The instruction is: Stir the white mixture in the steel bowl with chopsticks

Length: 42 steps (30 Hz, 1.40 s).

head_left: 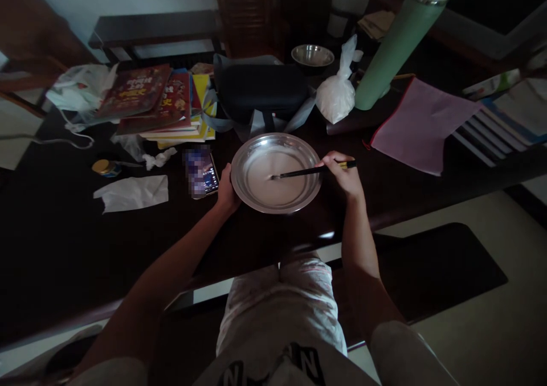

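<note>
A wide steel bowl sits on the dark table in front of me, with a cloudy whitish liquid in it. My left hand is closed on the bowl's left rim, its fingers partly hidden. In my right hand is a pair of dark chopsticks with gold-patterned ends, held from the right side. Their tips dip into the liquid near the middle of the bowl. Just left of my left hand lies a phone with its screen lit.
Behind the bowl stands a dark bag. A tied plastic bag of white powder and a tall green bottle are at back right, near a pink pouch. Books, a small jar and a tissue lie left.
</note>
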{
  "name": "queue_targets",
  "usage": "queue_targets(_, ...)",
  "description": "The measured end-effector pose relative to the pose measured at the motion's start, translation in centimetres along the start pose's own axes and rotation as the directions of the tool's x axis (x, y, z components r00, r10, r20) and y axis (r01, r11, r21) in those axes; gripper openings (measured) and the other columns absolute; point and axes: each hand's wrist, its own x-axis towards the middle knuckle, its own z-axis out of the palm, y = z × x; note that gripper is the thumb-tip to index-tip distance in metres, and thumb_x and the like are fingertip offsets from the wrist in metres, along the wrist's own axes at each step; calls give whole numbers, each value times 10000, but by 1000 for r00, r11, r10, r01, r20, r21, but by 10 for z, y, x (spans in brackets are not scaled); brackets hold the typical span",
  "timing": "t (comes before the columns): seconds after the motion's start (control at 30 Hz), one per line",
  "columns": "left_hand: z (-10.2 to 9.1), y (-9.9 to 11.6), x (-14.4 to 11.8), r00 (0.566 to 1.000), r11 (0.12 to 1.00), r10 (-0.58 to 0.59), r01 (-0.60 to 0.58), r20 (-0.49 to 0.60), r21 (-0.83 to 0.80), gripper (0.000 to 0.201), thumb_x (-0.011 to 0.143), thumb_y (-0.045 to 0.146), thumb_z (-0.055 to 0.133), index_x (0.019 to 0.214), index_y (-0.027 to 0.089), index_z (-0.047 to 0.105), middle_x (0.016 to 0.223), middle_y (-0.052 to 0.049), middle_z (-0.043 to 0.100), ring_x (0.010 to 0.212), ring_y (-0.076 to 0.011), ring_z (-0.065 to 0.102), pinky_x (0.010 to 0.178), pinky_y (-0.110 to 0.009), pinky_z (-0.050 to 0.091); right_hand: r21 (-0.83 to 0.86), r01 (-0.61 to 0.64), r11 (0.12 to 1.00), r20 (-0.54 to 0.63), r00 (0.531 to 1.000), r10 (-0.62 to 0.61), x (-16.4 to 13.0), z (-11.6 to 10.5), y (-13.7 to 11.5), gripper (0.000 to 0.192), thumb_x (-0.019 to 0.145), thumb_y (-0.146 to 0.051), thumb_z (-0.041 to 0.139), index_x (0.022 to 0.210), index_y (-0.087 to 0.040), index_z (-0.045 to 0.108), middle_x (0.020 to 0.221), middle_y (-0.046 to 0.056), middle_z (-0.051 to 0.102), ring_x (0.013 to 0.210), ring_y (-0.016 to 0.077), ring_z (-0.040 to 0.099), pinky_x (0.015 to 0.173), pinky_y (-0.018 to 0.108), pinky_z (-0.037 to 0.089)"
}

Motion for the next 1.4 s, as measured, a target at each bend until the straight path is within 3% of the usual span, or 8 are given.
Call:
queue_targets(0.13, -2, -1, 1, 1000, 1000, -22, 22, 2, 8, 388, 842, 622, 713, 831, 235, 697, 887, -63, 806, 1131, -337, 742, 992, -448, 612, 23, -18, 1000, -109, 994, 21, 0, -1, 1, 541, 848, -779, 687, 660, -273, 727, 662, -4, 729, 691, 192, 708, 731, 359, 573)
queue_targets(0.3, -3, -2, 2, 1000, 1000, -12, 12, -17, -11, 361, 871, 588, 698, 819, 231, 693, 866, -60, 801, 1117, -320, 747, 989, -419, 610, 17, 0, 1000, 43, 999, 0, 1, 1, 1, 527, 827, -773, 719, 665, -273, 751, 703, 4, 756, 713, 190, 705, 713, 351, 553)
queue_targets(0.47, -2, -2, 2, 999, 999, -31, 31, 11, -30, 353, 872, 585, 698, 842, 233, 708, 875, -55, 805, 1112, -318, 750, 982, -415, 613, 23, 6, 1000, -103, 995, -3, 0, -1, 0, 494, 865, -733, 712, 681, -276, 760, 690, 0, 739, 709, 187, 692, 728, 352, 551)
queue_targets(0.63, -4, -3, 3, 1000, 999, -25, 25, 9, -22, 379, 851, 617, 725, 841, 239, 704, 880, -58, 805, 1116, -333, 747, 980, -431, 615, 34, 37, 999, 37, 999, -38, 0, 0, 3, 468, 863, -714, 730, 712, -276, 792, 722, 8, 765, 716, 186, 699, 709, 342, 535)
queue_targets(0.8, -3, -2, 1, 1000, 999, -15, 15, 19, -30, 365, 859, 586, 730, 839, 222, 712, 877, -61, 804, 1122, -333, 745, 1001, -428, 604, 24, 19, 1000, -112, 994, -17, 0, -2, 4, 494, 876, -719, 711, 685, -265, 757, 690, -2, 743, 697, 182, 697, 732, 344, 554)
queue_targets(1.0, -3, -1, 1, 999, 999, -18, 19, 36, -50, 346, 865, 563, 735, 831, 219, 720, 869, -46, 804, 1113, -313, 748, 1015, -410, 591, 13, 20, 1000, 23, 1000, -20, 1, 1, 6, 520, 840, -756, 719, 699, -258, 764, 723, 7, 766, 731, 193, 717, 720, 340, 557)
queue_targets(1.17, -6, -2, 3, 1000, 999, -24, 25, 19, -43, 336, 870, 555, 724, 840, 221, 717, 872, -43, 799, 1108, -303, 746, 1008, -410, 589, 7, 9, 1000, -130, 991, -8, 0, -2, 5, 522, 878, -738, 689, 670, -262, 743, 683, 2, 743, 699, 185, 701, 726, 340, 559)
queue_targets(1.4, -5, -2, 3, 999, 999, -40, 40, 13, -34, 366, 837, 589, 741, 825, 224, 718, 807, -37, 784, 1080, -316, 755, 983, -418, 597, 15, 34, 999, -10, 999, -34, 1, 1, 3, 493, 859, -729, 721, 714, -262, 779, 723, 9, 760, 724, 188, 709, 715, 337, 558)
